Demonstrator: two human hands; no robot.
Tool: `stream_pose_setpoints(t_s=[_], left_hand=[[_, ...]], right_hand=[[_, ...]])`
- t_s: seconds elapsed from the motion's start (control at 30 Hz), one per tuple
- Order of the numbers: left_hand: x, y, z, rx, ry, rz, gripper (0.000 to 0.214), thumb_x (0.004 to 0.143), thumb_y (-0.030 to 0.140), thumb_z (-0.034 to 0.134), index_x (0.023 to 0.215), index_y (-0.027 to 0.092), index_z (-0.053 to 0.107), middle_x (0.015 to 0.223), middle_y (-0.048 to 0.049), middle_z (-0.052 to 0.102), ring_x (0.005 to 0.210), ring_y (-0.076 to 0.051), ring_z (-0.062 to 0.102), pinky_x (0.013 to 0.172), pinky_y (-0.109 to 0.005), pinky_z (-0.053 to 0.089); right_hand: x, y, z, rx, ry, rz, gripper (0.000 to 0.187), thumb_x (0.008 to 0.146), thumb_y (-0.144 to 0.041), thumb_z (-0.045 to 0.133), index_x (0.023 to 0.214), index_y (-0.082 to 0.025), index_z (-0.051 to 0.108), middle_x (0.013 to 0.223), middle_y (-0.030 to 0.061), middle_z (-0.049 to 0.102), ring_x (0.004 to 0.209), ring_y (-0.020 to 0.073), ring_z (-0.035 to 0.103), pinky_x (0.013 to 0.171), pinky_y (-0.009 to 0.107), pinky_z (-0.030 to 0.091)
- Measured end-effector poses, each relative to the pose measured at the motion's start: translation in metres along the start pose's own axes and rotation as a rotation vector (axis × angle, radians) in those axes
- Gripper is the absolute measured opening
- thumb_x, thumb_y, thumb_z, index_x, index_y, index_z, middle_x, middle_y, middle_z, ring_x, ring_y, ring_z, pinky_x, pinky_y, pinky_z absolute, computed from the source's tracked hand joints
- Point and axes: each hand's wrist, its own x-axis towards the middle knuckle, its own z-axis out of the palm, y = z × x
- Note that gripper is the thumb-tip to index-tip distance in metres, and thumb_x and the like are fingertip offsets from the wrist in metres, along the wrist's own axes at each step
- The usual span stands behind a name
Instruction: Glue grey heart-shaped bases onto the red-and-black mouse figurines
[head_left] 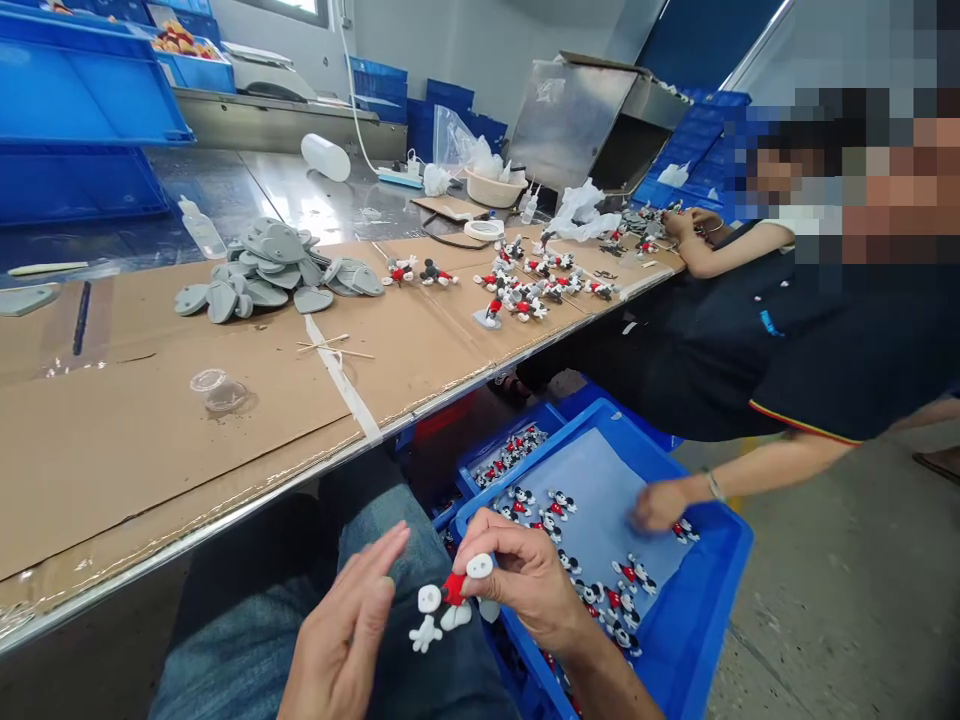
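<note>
Above my lap, my right hand pinches a small Mickey Mouse figurine between thumb and fingers. Its red shorts, white shoe soles with holes and a white glove show; the rest is hidden by my fingers. To the left of it is my left hand, fingers stretched out flat and holding nothing. A gap separates its fingertips from the figurine. Just beyond my right hand lies a blue crate with a sheet liner and several more figurines on it.
On the cardboard-covered table lie grey plastic bases, a figurine cluster, thin sticks and a clear small cup. A co-worker's hand reaches into the crate from the right. Another person's hands work at the table's far end.
</note>
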Motion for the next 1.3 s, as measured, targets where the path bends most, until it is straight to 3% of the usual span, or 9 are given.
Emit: stream_pose_setpoints(t_s=[0.07,0.13,0.23,0.4,0.5,0.67,1.03,1.17,1.3], left_hand=[[-0.002,0.005,-0.004,-0.29,-0.058,-0.271,0.041,0.096,0.049,0.043,0.124,0.029,0.065,0.123,-0.0046,0.068,0.11,-0.022,0.066,0.098,-0.033,0.052],[-0.003,0.012,-0.005,-0.433,-0.05,-0.389,0.041,0.089,0.056,0.056,0.115,0.028,0.07,0.116,-0.0041,0.072,0.102,-0.022,0.069,0.094,-0.028,0.054],[-0.004,0.016,0.001,-0.398,-0.035,-0.274,0.037,0.081,0.047,0.071,0.114,0.033,0.07,0.11,-0.0012,0.074,0.1,-0.019,0.07,0.092,-0.022,0.054],[-0.002,0.013,0.01,-0.249,0.008,0.089,0.027,0.088,0.027,0.067,0.113,0.037,0.069,0.113,0.0016,0.073,0.104,-0.016,0.068,0.095,-0.023,0.053],[0.002,0.016,0.011,-0.19,0.043,0.191,0.028,0.088,0.02,0.066,0.113,0.035,0.067,0.109,0.0015,0.073,0.098,-0.014,0.069,0.091,-0.021,0.054],[0.003,0.023,0.011,-0.164,0.074,0.135,0.013,0.088,0.02,0.066,0.099,0.028,0.068,0.094,0.001,0.068,0.084,-0.011,0.066,0.075,-0.016,0.053],[0.002,0.022,0.016,-0.261,0.062,0.074,0.009,0.086,0.022,0.067,0.094,0.027,0.068,0.09,-0.0003,0.066,0.08,-0.013,0.064,0.071,-0.018,0.053],[0.0,0.028,0.022,-0.441,0.192,-0.105,0.006,0.085,0.029,0.069,0.088,0.024,0.07,0.089,-0.002,0.064,0.082,-0.014,0.062,0.073,-0.018,0.054],[0.002,0.034,0.025,-0.591,0.291,-0.211,0.011,0.08,0.034,0.074,0.083,0.024,0.071,0.087,-0.0013,0.063,0.083,-0.013,0.06,0.074,-0.016,0.053]], right_hand=[[0.001,0.0,-0.001,0.028,-0.001,0.009,0.009,0.075,-0.032,0.083,0.076,-0.025,0.079,0.075,0.0013,0.064,0.072,0.0155,0.055,0.068,0.029,0.042],[0.002,0.0,-0.001,0.043,-0.006,0.011,0.009,0.075,-0.032,0.083,0.076,-0.024,0.079,0.075,0.0015,0.063,0.073,0.0158,0.055,0.068,0.028,0.042],[0.003,0.002,-0.001,0.073,-0.006,0.014,0.009,0.075,-0.032,0.083,0.077,-0.025,0.078,0.076,0.0015,0.063,0.075,0.0158,0.055,0.069,0.028,0.042],[0.006,0.008,0.003,0.111,-0.034,0.022,0.01,0.076,-0.032,0.082,0.08,-0.023,0.078,0.081,0.002,0.063,0.078,0.0154,0.056,0.073,0.027,0.044],[0.006,0.014,0.01,0.184,0.027,0.084,0.013,0.074,-0.031,0.083,0.081,-0.022,0.077,0.08,0.0003,0.062,0.075,0.0131,0.056,0.07,0.024,0.045],[0.004,0.022,0.023,0.254,0.169,0.232,0.027,0.069,-0.032,0.086,0.091,-0.02,0.074,0.083,0.0016,0.069,0.078,0.0148,0.061,0.074,0.025,0.049],[0.005,0.017,0.025,0.1,0.227,0.168,0.03,0.069,-0.036,0.083,0.094,-0.022,0.075,0.086,0.003,0.072,0.083,0.0191,0.062,0.081,0.031,0.049],[0.005,0.02,0.025,0.108,0.187,0.142,0.04,0.072,-0.045,0.082,0.106,-0.026,0.073,0.102,0.0045,0.072,0.096,0.0219,0.062,0.088,0.033,0.047],[0.001,0.028,0.029,0.25,0.178,0.218,0.051,0.072,-0.044,0.083,0.117,-0.027,0.068,0.115,0.0057,0.07,0.105,0.0219,0.062,0.093,0.032,0.046]])
